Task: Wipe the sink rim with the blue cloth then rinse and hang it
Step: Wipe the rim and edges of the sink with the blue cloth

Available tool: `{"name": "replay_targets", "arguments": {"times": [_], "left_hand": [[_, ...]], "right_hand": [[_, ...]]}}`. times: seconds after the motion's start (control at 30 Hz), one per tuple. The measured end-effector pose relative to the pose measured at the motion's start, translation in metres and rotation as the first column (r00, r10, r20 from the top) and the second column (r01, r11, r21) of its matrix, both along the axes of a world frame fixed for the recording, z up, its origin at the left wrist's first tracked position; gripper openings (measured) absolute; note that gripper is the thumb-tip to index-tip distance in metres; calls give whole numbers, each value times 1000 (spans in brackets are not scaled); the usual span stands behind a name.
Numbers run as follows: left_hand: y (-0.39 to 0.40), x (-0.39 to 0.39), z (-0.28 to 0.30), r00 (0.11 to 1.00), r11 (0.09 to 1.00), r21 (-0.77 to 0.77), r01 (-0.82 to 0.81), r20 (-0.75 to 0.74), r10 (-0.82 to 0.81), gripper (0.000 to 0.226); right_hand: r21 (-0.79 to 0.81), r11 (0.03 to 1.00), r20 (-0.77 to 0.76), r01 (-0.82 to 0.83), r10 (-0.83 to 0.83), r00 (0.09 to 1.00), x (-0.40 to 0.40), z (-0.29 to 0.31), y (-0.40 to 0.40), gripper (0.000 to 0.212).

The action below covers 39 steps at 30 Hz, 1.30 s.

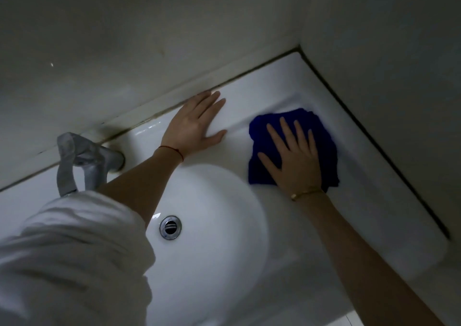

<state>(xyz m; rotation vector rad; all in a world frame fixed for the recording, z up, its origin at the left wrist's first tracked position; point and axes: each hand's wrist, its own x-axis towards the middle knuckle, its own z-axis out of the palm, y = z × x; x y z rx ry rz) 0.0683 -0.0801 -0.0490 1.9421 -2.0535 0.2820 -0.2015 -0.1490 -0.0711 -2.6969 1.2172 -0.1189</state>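
My right hand (294,158) presses flat, fingers spread, on the crumpled dark-blue cloth (321,136) on the white ceramic sink rim (262,93); my left hand (197,123) braces open beside it. I'd keep pressure even, sweeping into the corner.

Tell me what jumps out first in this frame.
The blue cloth stands out against the white sink rim, near the wall corner, with the right hand pressed flat on it. The left hand rests open on the back rim by the wall. Below them lies the round basin with its metal drain, and the faucet at the left.
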Motion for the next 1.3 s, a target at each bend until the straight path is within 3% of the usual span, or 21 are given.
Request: {"name": "replay_targets", "arguments": {"times": [0.07, 0.17, 0.23, 0.33, 0.4, 0.47, 0.57, 0.67, 0.73, 0.77, 0.83, 0.87, 0.97, 1.17, 1.3], "left_hand": [[-1, 0, -1, 1000, 1000, -11, 6, 3, -6, 61], [-2, 0, -1, 1000, 1000, -21, 6, 8, -6, 61], [-2, 0, -1, 1000, 999, -30, 10, 8, -9, 61], [-1, 0, -1, 1000, 1000, -22, 11, 3, -11, 61], [-1, 1, 0, 1000, 1000, -16, 4, 1, -4, 62], [-1, 1, 0, 1000, 1000, -16, 0, 0, 0, 62], [-2, 0, 0, 1000, 1000, -26, 3, -6, -3, 61], [-1, 0, 0, 1000, 1000, 4, -2, -1, 2, 63], [-1, 0, 1, 1000, 1000, 29, -9, 2, 8, 64], [-1, 0, 1, 1000, 999, 37, -10, 3, 10, 65], [-2, 0, 1, 1000, 999, 51, -15, 4, 15, 65], [-2, 0, 0, 1000, 998, 54, -16, 2, 16, 65], [-2, 1, -2, 1000, 998, 60, -16, 4, 16, 65], [-4, 3, -3, 1000, 1000, 12, 6, -17, -6, 63], [-4, 2, -4, 1000, 1000, 2, -1, -16, 1, 62]], "right_hand": [[6, 1000, -10, -1, 1, 1000, 15, -1, 7, 70], [14, 985, 36, -169, 169, 985, 7, -4, 30, 64], [38, 968, 121, -250, 244, 962, -10, -5, 37, 56], [60, 967, 303, -247, 218, 928, -28, -4, 35, 42], [91, 979, 433, -181, 125, 893, -32, 1, 31, 35], [248, 967, 576, -62, -96, 811, -27, 9, 26, 34], [563, 820, 659, 106, -522, 541, -6, 33, 11, 32], [571, 810, 698, 134, -565, 439, 27, 53, -14, 37], [469, 879, 724, 84, -438, 533, 53, 60, -32, 41], [378, 924, 681, 53, -317, 660, 65, 58, -41, 42], [135, 991, 399, -10, -45, 916, 79, 45, -56, 46], [34, 998, 250, -48, 38, 968, 81, 38, -63, 50], [-84, 991, 94, -105, 113, 989, 76, 31, -87, 59], [-176, 984, 23, 40, -37, 999, 27, 31, -97, 60], [-170, 985, -18, 31, -34, 999, 27, 32, -94, 70]]}}
